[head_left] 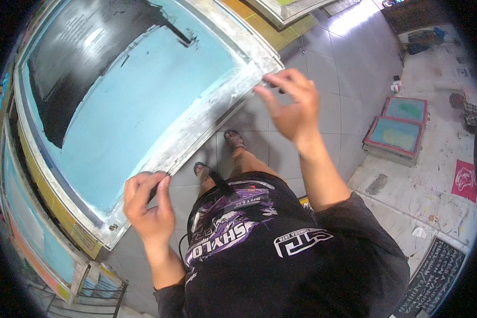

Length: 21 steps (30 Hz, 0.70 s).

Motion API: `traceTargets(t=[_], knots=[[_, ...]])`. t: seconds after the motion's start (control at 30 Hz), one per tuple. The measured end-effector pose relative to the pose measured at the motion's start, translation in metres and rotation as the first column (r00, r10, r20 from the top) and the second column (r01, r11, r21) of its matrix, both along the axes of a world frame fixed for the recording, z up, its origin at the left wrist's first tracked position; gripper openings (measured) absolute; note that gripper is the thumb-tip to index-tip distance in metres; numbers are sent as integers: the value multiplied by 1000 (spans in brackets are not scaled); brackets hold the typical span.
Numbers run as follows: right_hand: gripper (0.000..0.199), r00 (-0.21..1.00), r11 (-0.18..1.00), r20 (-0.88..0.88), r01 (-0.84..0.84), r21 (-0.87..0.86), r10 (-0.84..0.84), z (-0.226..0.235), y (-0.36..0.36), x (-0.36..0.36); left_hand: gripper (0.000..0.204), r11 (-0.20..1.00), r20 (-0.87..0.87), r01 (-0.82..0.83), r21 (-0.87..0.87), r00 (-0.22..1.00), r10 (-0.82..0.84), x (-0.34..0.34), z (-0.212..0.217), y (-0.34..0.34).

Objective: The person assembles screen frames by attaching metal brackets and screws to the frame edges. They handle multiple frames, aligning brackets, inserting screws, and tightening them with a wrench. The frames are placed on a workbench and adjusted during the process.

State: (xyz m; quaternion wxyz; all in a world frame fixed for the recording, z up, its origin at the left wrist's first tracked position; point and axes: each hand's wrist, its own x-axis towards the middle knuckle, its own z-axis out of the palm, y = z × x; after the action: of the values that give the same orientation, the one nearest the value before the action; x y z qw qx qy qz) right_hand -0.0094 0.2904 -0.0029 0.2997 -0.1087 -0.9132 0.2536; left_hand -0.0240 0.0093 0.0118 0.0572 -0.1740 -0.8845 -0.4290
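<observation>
A large screen printing frame (206, 108) with pale whitish edges and light blue mesh lies tilted at the upper left. Glossy black ink (93, 50) covers the far part of its mesh, and a dark streak trails off to the right. My left hand (149, 204) is closed at the near edge of this frame, thumb and fingertips pinched together on the rim. Farther along that edge, close to the right corner, my right hand (296, 106) grips the rim between thumb and fingers; its other fingers are slightly blurred.
Another frame (40, 233) sits lower at the left, beside a dark wire rack (98, 297). My feet stand on grey floor tiles (323, 74). On a stained white surface at the right lie small red-edged screens (395, 132), a red printed sheet (465, 180) and a black lettered board (432, 278).
</observation>
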Motion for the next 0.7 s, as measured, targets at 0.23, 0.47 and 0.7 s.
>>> traceTargets(t=[0.23, 0.47, 0.7], knots=[[7, 993, 995, -96, 69, 66, -63, -11, 19, -14, 8, 998, 172, -61, 17, 983, 57, 1, 7, -1], [8, 991, 1000, -133, 17, -9, -18, -14, 26, -15, 8, 994, 208, -106, 37, 973, 96, 3, 8, 3], [9, 983, 991, -128, 124, -45, -129, -15, 16, -14, 7, 996, 155, -85, 41, 985, 78, 4, 4, 1]])
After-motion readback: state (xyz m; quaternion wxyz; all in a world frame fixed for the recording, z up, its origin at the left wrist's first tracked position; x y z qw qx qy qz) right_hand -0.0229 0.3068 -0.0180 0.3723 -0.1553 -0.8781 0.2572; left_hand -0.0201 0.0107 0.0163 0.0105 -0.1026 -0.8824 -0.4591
